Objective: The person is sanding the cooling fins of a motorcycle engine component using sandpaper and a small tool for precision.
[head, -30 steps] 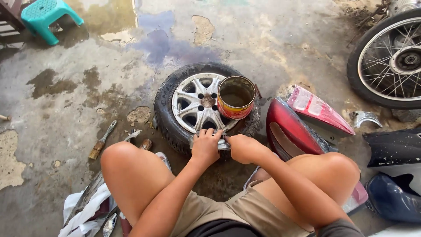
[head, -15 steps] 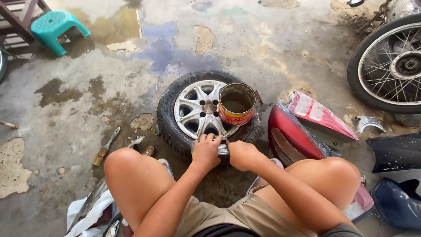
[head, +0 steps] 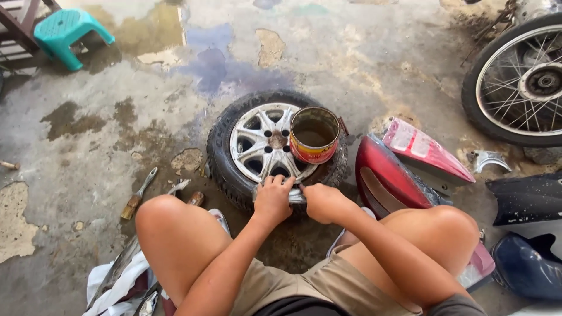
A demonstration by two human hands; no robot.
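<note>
Small pale grey piece [head: 297, 195], perhaps a folded bit of abrasive sheet or a metal scrap (too small to tell), sits just below the middle of the frame, pressed on the near sidewall of the car wheel [head: 266, 143] that lies flat on the concrete floor [head: 88, 146]. It lies between the two hands, its long axis running left to right across the picture. The left hand [head: 273, 199] is curled over its left end, fingertips resting on the silver rim; the right hand [head: 324, 202] is closed as a fist on its right end. Both touch it, so neither is nearer; the wheel's hub lies straight up the frame from them.

A rusty open can [head: 314, 134] stands on the upper right part of the wheel, well apart from the hands. A red body panel [head: 383, 175] lies just right of the tyre, a wooden-handled tool [head: 139, 194] on the floor at left, a teal stool [head: 67, 32] in the upper left corner, and a spoked wheel [head: 521, 82] at upper right.
</note>
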